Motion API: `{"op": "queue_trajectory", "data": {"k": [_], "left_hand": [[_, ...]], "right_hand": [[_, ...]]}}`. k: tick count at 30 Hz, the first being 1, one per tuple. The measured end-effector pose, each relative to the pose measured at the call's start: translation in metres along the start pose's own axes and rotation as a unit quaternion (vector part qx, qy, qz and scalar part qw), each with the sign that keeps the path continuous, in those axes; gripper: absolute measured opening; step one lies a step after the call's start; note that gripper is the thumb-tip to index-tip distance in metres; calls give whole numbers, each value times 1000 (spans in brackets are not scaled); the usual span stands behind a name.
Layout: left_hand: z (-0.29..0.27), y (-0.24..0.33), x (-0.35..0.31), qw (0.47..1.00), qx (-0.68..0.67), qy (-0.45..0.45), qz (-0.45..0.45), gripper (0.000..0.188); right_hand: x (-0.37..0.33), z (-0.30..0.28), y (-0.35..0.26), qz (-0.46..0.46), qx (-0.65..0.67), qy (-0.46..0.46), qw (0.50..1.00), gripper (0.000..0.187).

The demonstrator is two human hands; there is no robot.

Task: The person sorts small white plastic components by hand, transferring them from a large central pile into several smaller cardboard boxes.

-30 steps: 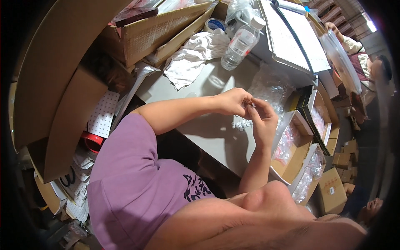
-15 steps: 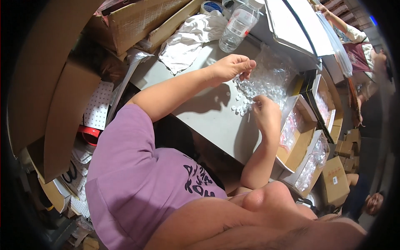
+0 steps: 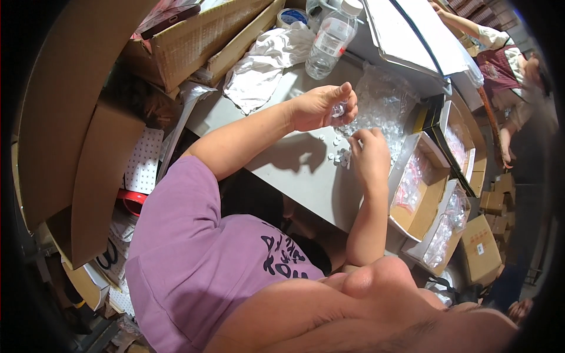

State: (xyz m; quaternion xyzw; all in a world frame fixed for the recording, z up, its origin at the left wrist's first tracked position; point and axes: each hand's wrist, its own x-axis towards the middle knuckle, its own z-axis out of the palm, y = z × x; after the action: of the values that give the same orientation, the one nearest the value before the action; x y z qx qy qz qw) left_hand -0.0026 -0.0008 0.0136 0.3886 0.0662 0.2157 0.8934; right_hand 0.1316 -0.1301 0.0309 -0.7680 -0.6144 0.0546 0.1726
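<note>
My left hand [image 3: 321, 108] is curled above the table with its thumb raised. Its fingers close around some small clear, shiny plastic pieces [image 3: 338, 110], whose exact kind I cannot make out. Just to the right and nearer, my right hand [image 3: 372, 156] has its fingertips bent together at the edge of the pile; whether anything is between them is hidden. Small white round pieces [image 3: 341, 157] lie scattered on the grey table [image 3: 282, 167] between the hands. More of them lie on and around a clear plastic bag [image 3: 385, 94] behind.
A water bottle [image 3: 333, 40] and a crumpled white cloth [image 3: 265, 65] stand at the back, by a tape roll [image 3: 292, 16]. To the right are open cardboard trays [image 3: 432, 203] with clear bags. Large cardboard [image 3: 76, 117] rises at left. Another person [image 3: 497, 65] is at far right.
My left hand has turned, its thumb now raised and clear pieces showing in its fingers. My right hand has shifted slightly up and left over the white pieces.
</note>
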Motion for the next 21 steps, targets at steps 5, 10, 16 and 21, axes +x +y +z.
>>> {"op": "queue_trajectory", "data": {"k": [5,10,16,21], "left_hand": [[-2,-3,0,991,92,-100,8,49],[5,-14,-5,975,166,-139,-59,42],[5,-18,-5,976,142,-148,-68,52],[3,-17,-1,971,197,-120,-61,44]], "right_hand": [[2,-15,-2,-30,242,161,956,12],[-1,-12,-5,-103,405,161,894,11],[-1,-7,0,-97,433,81,892,14],[2,-16,-4,-192,263,76,943,19]]}}
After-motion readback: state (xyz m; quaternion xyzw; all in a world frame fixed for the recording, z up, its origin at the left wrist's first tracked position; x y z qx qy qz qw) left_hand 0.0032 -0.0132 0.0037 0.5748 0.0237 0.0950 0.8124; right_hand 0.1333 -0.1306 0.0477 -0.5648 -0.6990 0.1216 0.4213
